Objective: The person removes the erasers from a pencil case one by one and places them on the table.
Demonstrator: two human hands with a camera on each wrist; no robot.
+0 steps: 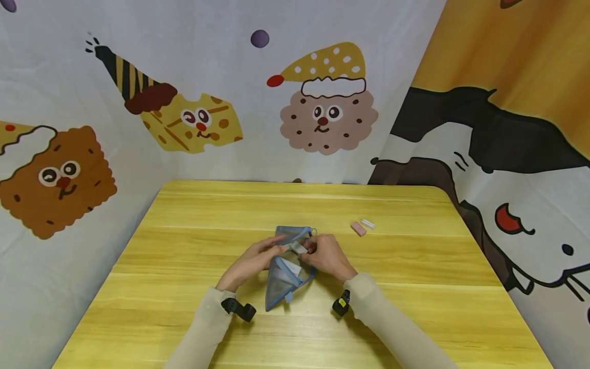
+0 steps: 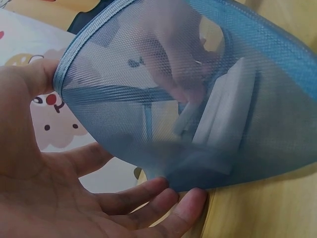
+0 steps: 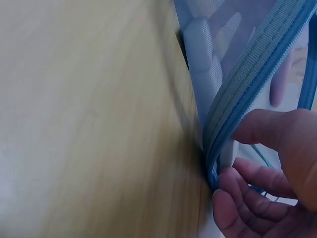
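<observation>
A blue mesh zipper pouch stands on the table with its zipper edges spread apart. My left hand holds the pouch from the left, thumb at the zipper rim and fingers under its side in the left wrist view. White blocks show through the mesh inside. My right hand reaches in at the zipper opening from the right. Its fingers pinch a small white block just inside the zipper edge; the block's far end is hidden by the rim and fingers.
A pink eraser and a small white piece lie on the wooden table, behind and right of the pouch. A curtain with cartoon prints hangs behind the table. Each wrist carries a black camera.
</observation>
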